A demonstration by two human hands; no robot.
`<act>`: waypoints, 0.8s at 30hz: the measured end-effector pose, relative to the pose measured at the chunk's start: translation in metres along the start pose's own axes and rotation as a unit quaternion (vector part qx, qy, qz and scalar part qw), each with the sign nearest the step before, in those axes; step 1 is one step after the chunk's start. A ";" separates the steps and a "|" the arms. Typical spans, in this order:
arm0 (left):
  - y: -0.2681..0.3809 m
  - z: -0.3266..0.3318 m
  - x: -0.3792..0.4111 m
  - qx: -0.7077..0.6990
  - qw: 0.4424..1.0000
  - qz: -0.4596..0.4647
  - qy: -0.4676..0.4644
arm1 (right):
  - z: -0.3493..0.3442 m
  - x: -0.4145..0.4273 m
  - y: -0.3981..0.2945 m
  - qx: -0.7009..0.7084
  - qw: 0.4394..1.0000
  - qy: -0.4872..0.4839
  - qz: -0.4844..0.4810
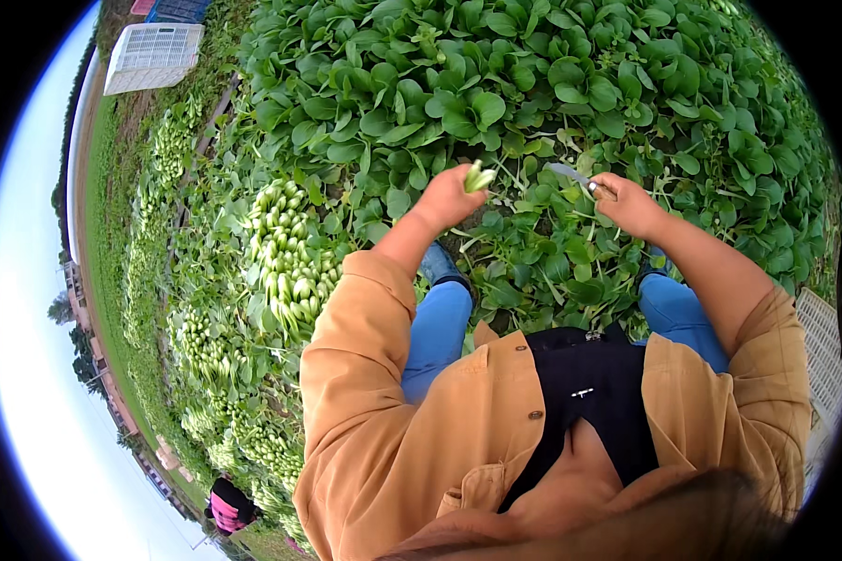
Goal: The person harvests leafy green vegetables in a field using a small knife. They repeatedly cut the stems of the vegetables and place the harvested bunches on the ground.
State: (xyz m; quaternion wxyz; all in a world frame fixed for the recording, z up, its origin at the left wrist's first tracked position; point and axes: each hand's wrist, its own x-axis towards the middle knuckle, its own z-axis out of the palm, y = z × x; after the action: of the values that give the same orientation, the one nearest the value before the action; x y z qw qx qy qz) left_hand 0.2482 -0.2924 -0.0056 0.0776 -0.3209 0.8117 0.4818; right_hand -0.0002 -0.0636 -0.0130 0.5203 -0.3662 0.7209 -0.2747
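Note:
My left hand (pixel 455 195) is closed around a few pale green stalks of a leafy vegetable (pixel 478 177), their cut ends pointing right. To the right, my right hand (pixel 623 200) grips the wooden handle of a small knife (pixel 577 175), its blade pointing left toward the stalks without touching them. Under both hands lie loose leaves and trimmed stems. A dense stand of growing leafy greens (pixel 463 112) rises just beyond the hands. Left of my left forearm, a heap of harvested greens (pixel 288 259) lies with its pale bases facing up.
More heaps of harvested greens (pixel 207 343) lie in a row at the left. A white plastic crate (pixel 153 56) stands at the upper left, another crate (pixel 821 343) at the right edge. Another person (pixel 229 505) bends over at the lower left. My boots (pixel 440 265) stand among leaves.

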 end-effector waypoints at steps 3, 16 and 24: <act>0.006 0.047 0.059 0.308 0.935 0.168 -0.040 | 0.012 0.051 0.039 -0.020 1.000 -0.002 0.020; -0.082 -0.001 0.096 0.326 0.941 -0.049 0.077 | 0.107 0.217 0.084 0.130 0.980 0.140 -0.056; -0.092 0.011 0.074 0.398 0.913 -0.031 0.085 | 0.126 0.199 0.039 -0.002 0.988 0.127 -0.092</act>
State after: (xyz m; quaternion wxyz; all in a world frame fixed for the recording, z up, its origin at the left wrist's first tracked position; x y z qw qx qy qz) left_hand 0.2432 -0.3470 -0.1109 0.1450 -0.3284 0.9293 0.0867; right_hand 0.0725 -0.2050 -0.1920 0.3965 -0.3943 0.7447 -0.3643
